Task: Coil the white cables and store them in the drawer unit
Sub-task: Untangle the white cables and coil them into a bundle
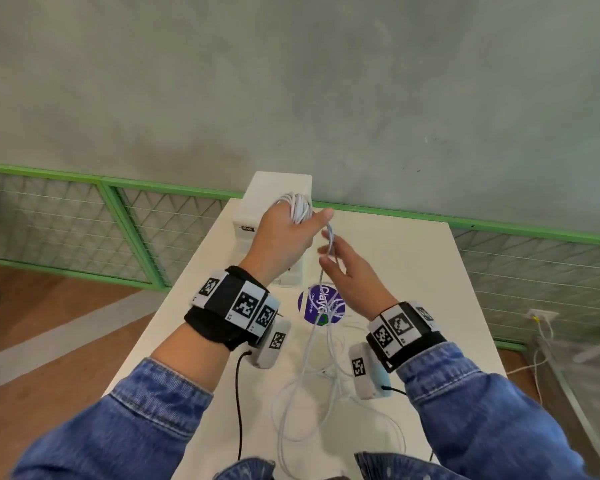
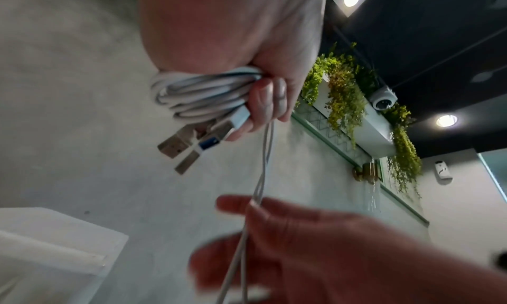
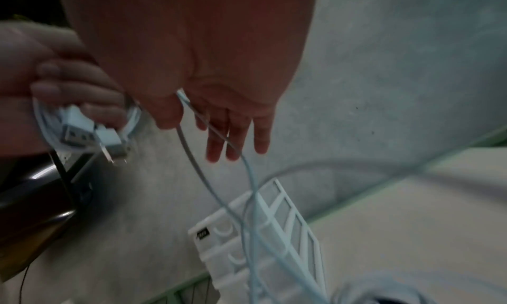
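My left hand (image 1: pixel 284 233) is raised over the white drawer unit (image 1: pixel 278 188) and grips a coil of white cables (image 1: pixel 298 207). In the left wrist view the coil (image 2: pixel 203 92) sits under curled fingers (image 2: pixel 269 100), with several USB plugs (image 2: pixel 192 148) sticking out. Two strands (image 2: pixel 263 167) drop from the coil to my right hand (image 1: pixel 340 261). In the right wrist view they run across the palm between the thumb and the nearly straight fingers (image 3: pixel 233 139). The rest of the cable (image 1: pixel 309 393) lies in loose loops on the white table (image 1: pixel 413 271).
A round purple sticker (image 1: pixel 321 304) lies on the table just in front of the drawer unit (image 3: pixel 274 233). A green mesh railing (image 1: pixel 118 220) runs behind the table along a grey wall. A wall socket with leads (image 1: pixel 541 315) sits low on the right.
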A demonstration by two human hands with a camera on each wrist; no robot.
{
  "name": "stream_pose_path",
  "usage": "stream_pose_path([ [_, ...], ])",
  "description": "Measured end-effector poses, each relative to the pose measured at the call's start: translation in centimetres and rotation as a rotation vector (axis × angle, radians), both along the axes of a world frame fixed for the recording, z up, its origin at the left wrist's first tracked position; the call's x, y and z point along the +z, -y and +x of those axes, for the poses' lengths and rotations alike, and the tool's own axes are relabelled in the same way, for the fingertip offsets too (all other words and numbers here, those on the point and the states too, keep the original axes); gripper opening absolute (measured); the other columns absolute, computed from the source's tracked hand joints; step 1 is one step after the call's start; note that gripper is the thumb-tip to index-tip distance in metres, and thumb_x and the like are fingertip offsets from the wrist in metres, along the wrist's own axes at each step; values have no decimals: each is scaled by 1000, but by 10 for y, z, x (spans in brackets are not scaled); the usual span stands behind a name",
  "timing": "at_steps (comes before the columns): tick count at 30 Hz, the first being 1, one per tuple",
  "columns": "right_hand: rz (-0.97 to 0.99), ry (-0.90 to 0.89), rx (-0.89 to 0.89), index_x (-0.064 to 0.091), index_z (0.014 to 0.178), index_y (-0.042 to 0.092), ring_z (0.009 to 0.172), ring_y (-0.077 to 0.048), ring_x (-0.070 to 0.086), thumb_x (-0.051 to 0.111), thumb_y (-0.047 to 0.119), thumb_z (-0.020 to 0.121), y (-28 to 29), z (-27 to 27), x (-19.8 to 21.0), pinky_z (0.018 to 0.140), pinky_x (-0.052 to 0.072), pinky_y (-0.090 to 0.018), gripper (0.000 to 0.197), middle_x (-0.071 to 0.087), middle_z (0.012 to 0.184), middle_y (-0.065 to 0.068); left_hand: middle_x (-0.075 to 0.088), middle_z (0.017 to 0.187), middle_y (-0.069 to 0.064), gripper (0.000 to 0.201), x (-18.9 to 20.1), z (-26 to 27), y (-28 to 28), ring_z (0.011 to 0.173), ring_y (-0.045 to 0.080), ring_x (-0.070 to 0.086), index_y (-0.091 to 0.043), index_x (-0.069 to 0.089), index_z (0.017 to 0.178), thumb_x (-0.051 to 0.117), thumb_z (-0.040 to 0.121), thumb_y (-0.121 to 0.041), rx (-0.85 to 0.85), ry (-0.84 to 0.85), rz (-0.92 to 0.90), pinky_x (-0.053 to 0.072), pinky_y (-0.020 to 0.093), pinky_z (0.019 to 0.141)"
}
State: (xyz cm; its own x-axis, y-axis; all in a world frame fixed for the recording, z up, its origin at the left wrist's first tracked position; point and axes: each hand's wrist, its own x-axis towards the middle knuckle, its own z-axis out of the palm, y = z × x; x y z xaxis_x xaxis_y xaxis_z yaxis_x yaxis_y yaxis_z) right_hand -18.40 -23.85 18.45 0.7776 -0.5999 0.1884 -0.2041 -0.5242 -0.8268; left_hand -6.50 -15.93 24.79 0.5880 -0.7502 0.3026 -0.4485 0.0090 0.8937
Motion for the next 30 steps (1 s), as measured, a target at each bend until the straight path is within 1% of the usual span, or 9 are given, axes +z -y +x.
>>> stream_pose_path([
  [2, 64, 0, 39, 51, 117, 26, 85, -15, 61, 40, 19, 97, -3, 0, -11, 83, 46, -32, 23, 66, 89, -3, 40, 47, 0, 46, 2, 4, -3, 34, 4, 35, -12, 39, 57, 66, 85, -37, -1, 15, -5, 33, 25, 49],
  [5, 226, 125, -3, 55, 88, 22, 54, -9, 52, 37, 11, 98, -2, -4, -15, 66, 46, -30, 24, 49, 63, -1, 38, 47, 1, 46, 0, 13, -12, 36, 6, 34, -11, 40, 58, 64, 86, -37, 25, 33, 12, 33, 26, 50],
  [8, 229, 282, -185, 55, 82, 25, 53, -10, 41, 37, 11, 98, 11, -7, -6, 61, 44, -35, 28, 41, 63, 3, 43, 49, 2, 45, -7, 20, -22, 39, 11, 38, -9, 49, 64, 55, 90, -45, -86, -9, 327, 36, 25, 49],
  [10, 87, 302, -258, 57, 85, 24, 56, -8, 42, 38, 12, 97, 22, -8, -2, 60, 41, -27, 26, 45, 64, 9, 44, 44, -5, 44, -16, 16, -27, 37, 12, 37, -12, 54, 68, 50, 92, -49, -273, -50, 581, 32, 22, 44],
  [12, -12, 280, -276, 59, 92, 16, 57, 0, 47, 39, 9, 96, 28, -6, -2, 59, 35, -17, 22, 50, 68, 16, 36, 40, -7, 43, -21, 5, -30, 38, 13, 29, -13, 52, 69, 48, 93, -49, -452, -197, 625, 23, 23, 44],
  [16, -89, 147, -219, 61, 95, 13, 72, -4, 53, 40, 9, 96, 27, -3, -14, 64, 37, -17, 21, 62, 86, 6, 27, 38, -7, 43, -15, -9, -32, 37, 12, 21, -14, 48, 70, 40, 96, -47, -634, -408, 500, 16, 28, 46],
  [21, -157, -27, -80, 44, 79, 36, 53, -13, 44, 40, 16, 97, 6, -3, -43, 54, 32, -31, 28, 47, 58, 7, 25, 37, -9, 49, 1, -10, -24, 31, 7, 21, -13, 43, 72, 26, 97, -51, -606, -748, 156, 32, 20, 42],
  [26, -88, -192, -51, 50, 99, 11, 59, -18, 48, 37, 18, 98, -11, 0, -67, 59, 33, -30, 15, 50, 65, 4, 26, 39, -9, 55, 0, -15, -12, 32, 5, 23, -13, 43, 74, 21, 92, -61, -577, -932, -68, 29, 20, 44],
  [30, 47, -253, 19, 53, 95, 20, 73, -12, 56, 41, 16, 95, -24, -2, -68, 74, 43, -28, 13, 60, 77, 5, 31, 40, -7, 57, 5, -14, -2, 34, 7, 29, -13, 46, 74, 22, 93, -61, -537, -1110, -271, 32, 21, 48],
])
